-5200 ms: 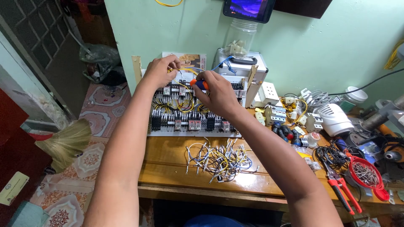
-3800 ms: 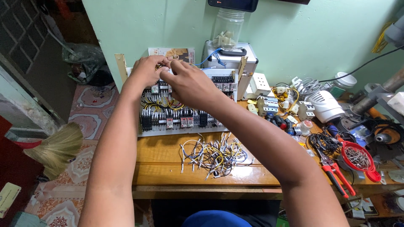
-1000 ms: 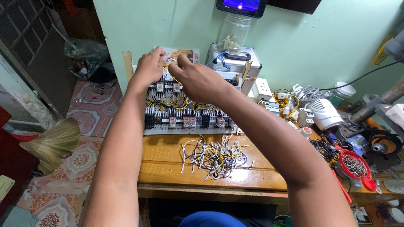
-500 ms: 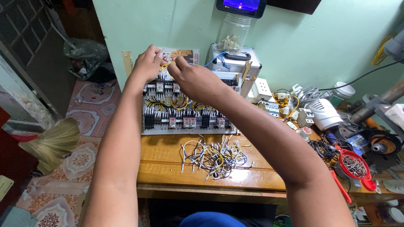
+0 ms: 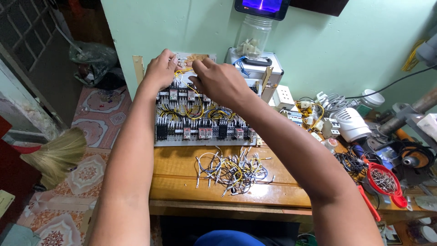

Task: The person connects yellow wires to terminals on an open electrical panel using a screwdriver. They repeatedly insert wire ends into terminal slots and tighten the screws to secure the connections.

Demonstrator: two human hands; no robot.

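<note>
While both hands pinch a thin yellow wire [image 5: 185, 74] over the white relay-packed wiring panel [image 5: 202, 119], left hand [image 5: 160, 70] and right hand [image 5: 218, 81] hide the terminal. Risk, my read: wire slips, lands in the wrong terminal.

Glossy varnished wooden table [image 5: 191, 180] (plastic-sheathed wires [image 5: 234, 171])

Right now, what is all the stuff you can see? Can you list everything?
Wiring panel: one, white with black parts, leaning at the wall.
Yellow wire: one, yellow, at the panel top between both hands.
Loose wires: a pile, mixed colours, on the wooden table.
Metal case: one, silver, behind the panel.
Plastic jar: one, clear, on the case.
Red bowl: one, holding small metal bits, table's right.
Broom: one, straw-coloured, on the floor, left.
Left hand: on the panel top.
Right hand: pinching the yellow wire.
</note>
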